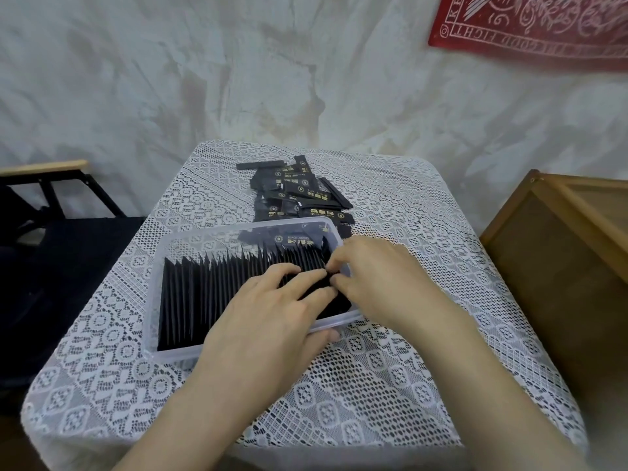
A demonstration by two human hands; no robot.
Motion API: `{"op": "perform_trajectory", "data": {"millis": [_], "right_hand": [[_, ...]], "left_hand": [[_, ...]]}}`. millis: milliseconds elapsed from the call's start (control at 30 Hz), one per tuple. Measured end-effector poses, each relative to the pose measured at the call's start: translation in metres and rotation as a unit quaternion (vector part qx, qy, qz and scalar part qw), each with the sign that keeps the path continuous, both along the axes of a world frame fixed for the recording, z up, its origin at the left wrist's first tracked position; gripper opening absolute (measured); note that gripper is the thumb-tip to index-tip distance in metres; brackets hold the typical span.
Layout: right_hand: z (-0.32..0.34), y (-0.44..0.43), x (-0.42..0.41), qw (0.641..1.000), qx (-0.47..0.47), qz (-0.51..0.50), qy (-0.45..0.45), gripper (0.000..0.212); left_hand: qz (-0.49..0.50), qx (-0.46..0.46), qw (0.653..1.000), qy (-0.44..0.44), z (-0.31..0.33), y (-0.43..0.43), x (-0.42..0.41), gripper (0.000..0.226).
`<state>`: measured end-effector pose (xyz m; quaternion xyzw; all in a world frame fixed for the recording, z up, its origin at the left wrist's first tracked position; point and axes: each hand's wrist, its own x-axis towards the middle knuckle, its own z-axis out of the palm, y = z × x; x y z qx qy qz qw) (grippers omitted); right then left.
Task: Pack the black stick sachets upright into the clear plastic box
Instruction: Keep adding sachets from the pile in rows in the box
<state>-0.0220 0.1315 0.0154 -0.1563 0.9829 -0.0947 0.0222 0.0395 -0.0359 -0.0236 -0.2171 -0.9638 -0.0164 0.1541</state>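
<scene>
Firstly, white creased backdrop point(204, 79): fills the far side behind everything.

Table point(339, 385): covered in a white lace cloth, centre of view.

Wooden cabinet point(560, 249): stands just beside the table's right edge.

Dark chair point(51, 232): on the left, with a pale wooden armrest.

Red printed cloth point(543, 25): hangs on the backdrop, upper right.

Clear plastic box point(153, 300): sits on the table, set at a slant, long side running left to right.

Upright sachets point(204, 294): black, packed on edge in one dense row that fills the box from its left wall to its right end.

Left hand point(268, 321): fingers fairly straight, laid flat across the tops of the row near the right end; thumb outside the box's near wall.

Right hand point(377, 277): fingers curled, tips pinching the last sachets at the right end, touching the left fingertips.

Loose sachets point(299, 195): black with gold print, heaped flat on the cloth just behind the box.
</scene>
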Motion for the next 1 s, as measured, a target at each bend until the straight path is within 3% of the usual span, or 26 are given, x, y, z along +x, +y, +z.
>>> {"op": "perform_trajectory", "data": {"millis": [200, 433, 500, 633, 833, 1000], "right_hand": [[0.010, -0.006, -0.013, 1.000, 0.009, 0.013, 0.016, 0.033], [0.010, -0.001, -0.005, 0.995, 0.086, 0.018, -0.036, 0.040], [0.012, 0.001, 0.001, 0.996, 0.080, 0.023, -0.043, 0.034], [0.018, 0.008, 0.008, 0.999, 0.000, 0.016, -0.031, 0.028], [0.010, 0.012, 0.024, 0.996, -0.075, 0.019, -0.043, 0.045], [-0.004, 0.010, 0.031, 0.977, -0.207, -0.024, -0.036, 0.066]], "left_hand": [[-0.002, -0.006, 1.000, -0.013, 0.001, 0.000, -0.001, 0.054], [0.022, -0.023, 0.999, -0.037, 0.001, -0.001, -0.002, 0.068], [0.025, -0.023, 0.998, -0.048, 0.003, -0.001, -0.002, 0.071], [0.024, -0.003, 0.998, -0.051, 0.005, 0.000, 0.001, 0.076], [0.037, 0.046, 0.995, -0.082, 0.017, -0.001, 0.011, 0.075], [0.031, 0.056, 0.994, -0.090, 0.022, -0.010, 0.019, 0.075]]}}
